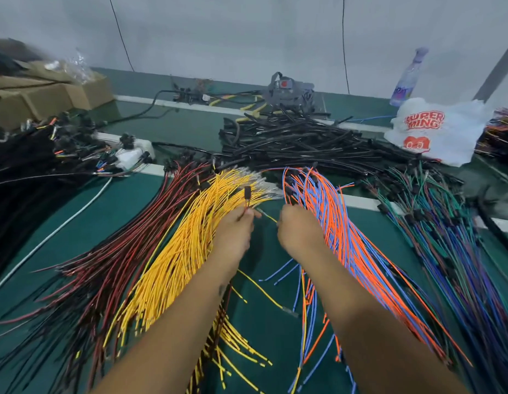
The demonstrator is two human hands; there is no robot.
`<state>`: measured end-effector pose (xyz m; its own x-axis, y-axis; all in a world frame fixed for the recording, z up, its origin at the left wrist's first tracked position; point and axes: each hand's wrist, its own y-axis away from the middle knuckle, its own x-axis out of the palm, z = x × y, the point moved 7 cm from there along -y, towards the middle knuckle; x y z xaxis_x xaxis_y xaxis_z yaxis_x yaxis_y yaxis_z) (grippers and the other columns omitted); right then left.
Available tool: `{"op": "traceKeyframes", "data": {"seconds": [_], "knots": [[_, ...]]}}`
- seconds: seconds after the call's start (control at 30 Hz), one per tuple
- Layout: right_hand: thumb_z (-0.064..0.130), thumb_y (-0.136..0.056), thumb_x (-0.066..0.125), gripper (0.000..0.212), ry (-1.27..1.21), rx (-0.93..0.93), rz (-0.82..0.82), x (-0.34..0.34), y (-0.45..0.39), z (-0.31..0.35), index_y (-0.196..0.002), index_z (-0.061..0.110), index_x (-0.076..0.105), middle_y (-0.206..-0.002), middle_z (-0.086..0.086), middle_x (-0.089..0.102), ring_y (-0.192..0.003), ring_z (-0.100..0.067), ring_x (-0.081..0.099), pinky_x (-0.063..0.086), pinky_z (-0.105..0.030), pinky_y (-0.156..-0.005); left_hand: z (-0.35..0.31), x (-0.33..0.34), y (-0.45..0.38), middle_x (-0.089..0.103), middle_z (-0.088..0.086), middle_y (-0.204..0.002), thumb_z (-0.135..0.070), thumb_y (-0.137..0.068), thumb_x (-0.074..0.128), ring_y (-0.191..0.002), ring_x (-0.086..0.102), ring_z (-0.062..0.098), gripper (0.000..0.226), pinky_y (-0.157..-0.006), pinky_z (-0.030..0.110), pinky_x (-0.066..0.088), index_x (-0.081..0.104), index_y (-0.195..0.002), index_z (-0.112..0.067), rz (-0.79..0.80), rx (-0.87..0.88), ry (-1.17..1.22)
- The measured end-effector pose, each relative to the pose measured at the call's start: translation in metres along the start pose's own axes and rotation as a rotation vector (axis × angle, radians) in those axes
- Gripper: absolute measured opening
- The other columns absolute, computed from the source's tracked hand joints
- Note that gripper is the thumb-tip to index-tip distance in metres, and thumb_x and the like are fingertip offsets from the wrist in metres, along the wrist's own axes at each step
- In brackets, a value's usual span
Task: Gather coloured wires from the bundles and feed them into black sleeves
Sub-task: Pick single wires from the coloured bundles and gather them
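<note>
Left hand (235, 226) fingers pinch a black-tipped wire (247, 194); right hand (298, 228) fingers pinch a yellow wire (268, 216).

Table (150, 220) top: dark green, matt, cloth-like. Yellow wires (176, 251) and orange and blue wires (343, 237): smooth plastic insulation, slight sheen; bare metal tips glint at the yellow far ends. Black sleeves (298, 143): glossy tubing. Far left corner: brown cardboard boxes (48, 95), matt. Far right: crinkled white plastic bag (437, 132), clear plastic bottle (406, 78).
</note>
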<state>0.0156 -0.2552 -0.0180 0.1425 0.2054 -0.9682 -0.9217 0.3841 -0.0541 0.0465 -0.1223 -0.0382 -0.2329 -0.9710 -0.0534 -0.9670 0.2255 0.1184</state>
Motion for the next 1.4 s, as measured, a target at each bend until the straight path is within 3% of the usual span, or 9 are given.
{"op": "traceKeyframes", "data": {"seconds": [0.13,0.23,0.33,0.43,0.53,0.73,1.0,1.13,1.4], "knots": [[0.01,-0.092,0.052,0.016,-0.366,0.067,0.075,0.002,-0.009,-0.002,-0.089,0.0,0.064,-0.085,-0.015,0.065,-0.08,-0.03,0.06,0.046,-0.03,-0.068,0.003,-0.003,0.0,0.051,-0.002,-0.062,-0.023,-0.1,0.046,-0.04,0.038,0.003,0.027,-0.04,0.018,0.032,0.07,-0.09,-0.02,-0.046,0.068,0.06],[0.013,-0.096,0.051,0.017,-0.791,0.076,0.038,-0.005,-0.012,0.006,-0.08,0.012,0.057,-0.063,0.001,0.046,-0.059,-0.013,0.039,0.03,-0.027,-0.054,0.003,-0.002,0.001,0.065,0.0,-0.085,-0.021,-0.099,0.049,-0.06,0.057,0.005,0.023,-0.052,0.017,0.05,0.071,-0.093,-0.025,-0.055,0.009,0.24],[0.011,-0.094,0.054,0.02,-0.932,0.036,-0.022,-0.009,-0.012,0.02,-0.077,0.018,0.061,-0.068,0.006,0.056,-0.062,-0.009,0.051,0.046,-0.023,-0.058,-0.002,0.018,0.005,0.07,-0.002,-0.097,-0.023,-0.1,0.049,-0.07,0.067,0.011,0.02,-0.058,0.019,0.054,0.068,-0.101,-0.024,0.086,-0.094,0.489],[0.008,-0.09,0.06,0.024,-0.935,0.001,-0.109,-0.018,-0.012,0.024,-0.071,0.024,0.062,-0.068,0.008,0.061,-0.062,-0.003,0.056,0.047,-0.015,-0.059,-0.008,0.023,0.007,0.062,-0.005,-0.068,-0.029,-0.1,0.047,-0.043,0.049,0.004,0.021,-0.038,0.017,0.035,0.067,-0.101,-0.026,0.124,-0.116,0.469],[0.01,-0.088,0.064,0.024,-0.955,-0.033,-0.086,-0.029,-0.011,0.018,-0.068,0.025,0.065,-0.059,0.014,0.06,-0.057,0.003,0.052,0.04,-0.009,-0.055,-0.01,0.011,0.0,0.044,-0.007,-0.055,-0.03,-0.099,0.049,-0.035,0.031,0.001,0.019,-0.034,0.015,0.022,0.067,-0.104,-0.028,0.14,-0.101,0.314],[0.018,-0.091,0.059,0.015,-0.717,0.075,-0.07,-0.038,-0.002,-0.04,-0.078,0.013,0.065,-0.059,0.005,0.053,-0.053,-0.007,0.045,0.036,-0.023,-0.054,-0.014,0.001,-0.015,0.045,-0.001,-0.064,-0.009,-0.101,0.041,-0.039,0.031,0.004,0.029,-0.035,0.014,0.026,0.062,-0.082,-0.011,0.124,-0.097,0.171],[0.022,-0.089,0.061,0.013,-0.449,0.039,0.027,-0.048,0.029,-0.083,-0.077,0.023,0.062,-0.07,0.009,0.059,-0.062,-0.006,0.052,0.038,-0.024,-0.059,-0.009,0.042,-0.004,0.029,-0.014,-0.047,-0.029,-0.1,0.046,-0.04,0.023,0.006,0.017,-0.038,0.018,0.019,0.059,-0.094,-0.019,0.226,-0.009,0.096],[0.025,-0.091,0.06,0.01,-0.292,-0.006,0.063,-0.062,0.037,-0.097,-0.083,0.022,0.063,-0.081,0.007,0.06,-0.077,-0.013,0.056,0.043,-0.029,-0.069,-0.003,0.049,0.0,0.036,-0.013,-0.053,-0.03,-0.101,0.043,-0.049,0.029,0.01,0.025,-0.051,0.03,0.022,0.054,-0.079,-0.024,0.212,0.152,-0.057],[0.017,-0.092,0.053,0.015,-0.213,-0.125,-0.022,-0.037,0.021,-0.045,-0.086,0.014,0.067,-0.084,-0.001,0.063,-0.087,-0.025,0.06,0.04,-0.028,-0.07,0.002,0.04,-0.001,0.034,-0.012,-0.051,-0.031,-0.099,0.044,-0.045,0.026,0.009,0.023,-0.047,0.027,0.02,0.059,-0.084,-0.023,0.09,0.175,0.046]]}}
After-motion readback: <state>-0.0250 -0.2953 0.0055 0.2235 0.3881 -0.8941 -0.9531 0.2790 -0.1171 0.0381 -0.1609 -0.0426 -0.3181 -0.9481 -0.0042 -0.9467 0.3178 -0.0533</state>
